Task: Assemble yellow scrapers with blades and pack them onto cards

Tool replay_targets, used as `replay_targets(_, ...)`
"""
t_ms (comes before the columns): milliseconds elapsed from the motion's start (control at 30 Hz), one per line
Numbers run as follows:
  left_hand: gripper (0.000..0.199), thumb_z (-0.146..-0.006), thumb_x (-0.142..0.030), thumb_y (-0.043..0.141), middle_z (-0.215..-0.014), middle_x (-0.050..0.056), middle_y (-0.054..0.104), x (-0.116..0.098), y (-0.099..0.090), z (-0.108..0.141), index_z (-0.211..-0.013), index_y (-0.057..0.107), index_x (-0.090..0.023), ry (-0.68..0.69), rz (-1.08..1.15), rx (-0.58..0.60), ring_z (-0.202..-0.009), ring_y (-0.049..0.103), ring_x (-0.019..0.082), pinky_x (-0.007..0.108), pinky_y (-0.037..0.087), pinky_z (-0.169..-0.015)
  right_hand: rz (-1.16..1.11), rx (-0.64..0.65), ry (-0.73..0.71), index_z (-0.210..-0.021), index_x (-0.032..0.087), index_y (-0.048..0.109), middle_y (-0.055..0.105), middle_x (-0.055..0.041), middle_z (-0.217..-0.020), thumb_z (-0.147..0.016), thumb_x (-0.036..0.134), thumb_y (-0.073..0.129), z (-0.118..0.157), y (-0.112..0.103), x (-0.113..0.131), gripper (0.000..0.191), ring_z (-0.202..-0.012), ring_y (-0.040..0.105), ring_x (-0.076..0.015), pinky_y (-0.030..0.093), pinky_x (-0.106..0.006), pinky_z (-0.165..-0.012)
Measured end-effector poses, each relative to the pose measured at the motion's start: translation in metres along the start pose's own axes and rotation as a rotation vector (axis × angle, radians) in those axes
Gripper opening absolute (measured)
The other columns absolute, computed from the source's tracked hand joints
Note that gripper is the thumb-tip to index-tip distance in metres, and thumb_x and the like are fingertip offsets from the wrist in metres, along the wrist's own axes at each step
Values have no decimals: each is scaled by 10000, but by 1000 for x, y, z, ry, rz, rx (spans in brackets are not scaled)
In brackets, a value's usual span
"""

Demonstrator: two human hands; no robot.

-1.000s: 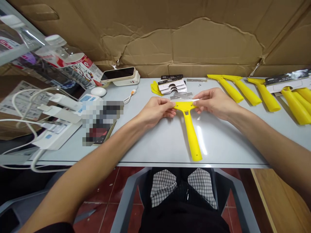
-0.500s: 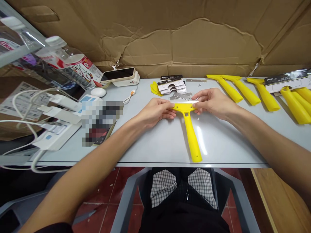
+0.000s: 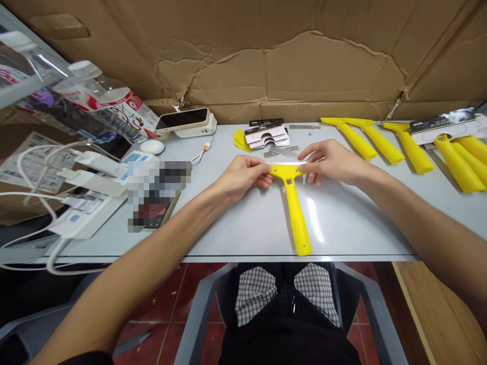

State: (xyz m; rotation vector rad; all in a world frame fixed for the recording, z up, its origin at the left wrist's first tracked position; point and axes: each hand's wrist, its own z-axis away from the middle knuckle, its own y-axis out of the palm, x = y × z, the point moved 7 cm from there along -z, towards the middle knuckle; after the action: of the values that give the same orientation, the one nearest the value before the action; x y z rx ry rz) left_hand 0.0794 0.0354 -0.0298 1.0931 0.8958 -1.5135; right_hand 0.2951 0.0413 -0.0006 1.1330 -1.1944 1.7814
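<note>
A yellow plastic window scraper lies on the table with its handle pointing toward me. A thin metal blade sits along the top edge of its head. My left hand pinches the left end of the head. My right hand grips the right end, with its fingertips at the blade. Just beyond the head lie loose metal blades and a stack of white card sleeves. Several more yellow scraper handles lie to the right.
The pale grey table has a front edge below my arms. To the left are a phone on a power bank, a white mouse, a power strip with cables, and a plastic bottle. Cardboard lines the wall behind.
The whole view has shifted slightly. My right fingers sit a little further left along the scraper's head, and the scraper stays in both hands.
</note>
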Motion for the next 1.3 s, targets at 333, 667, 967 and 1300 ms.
replay_targets(333,188,-954,-116,758,-719,138,776,0,-2,0,-774,805,-87,24,-10,12,-575,687,126,250,578,-593,888,-324,-171,-961,218,849,804,-105,-849,-948,174,724,-1,-94,22,133,-832,739,-264,551,-488,-945)
replay_targets(667,200,-967,-89,746,-707,121,767,-2,-2,1,-773,792,-79,3,-23,1,-569,691,119,235,581,-592,1033,3,-154,-918,286,897,828,-49,-873,-852,199,778,-7,-61,3,161,-1012,747,-324,562,-444,-869)
replay_targets(967,233,-998,-78,709,-709,99,766,-5,3,6,-781,791,-70,1,-33,14,-582,705,104,209,600,-603,1048,2,-112,-854,262,856,815,-71,-904,-840,200,757,-11,-58,-5,118,-925,734,-311,554,-444,-787)
replay_targets(1300,209,-987,-114,734,-736,109,789,-2,7,9,-789,793,-79,28,-26,59,-593,716,114,230,606,-622,378,-69,-177,-870,264,834,722,-41,-758,-861,444,857,6,-61,21,181,-663,574,-197,406,-360,-566)
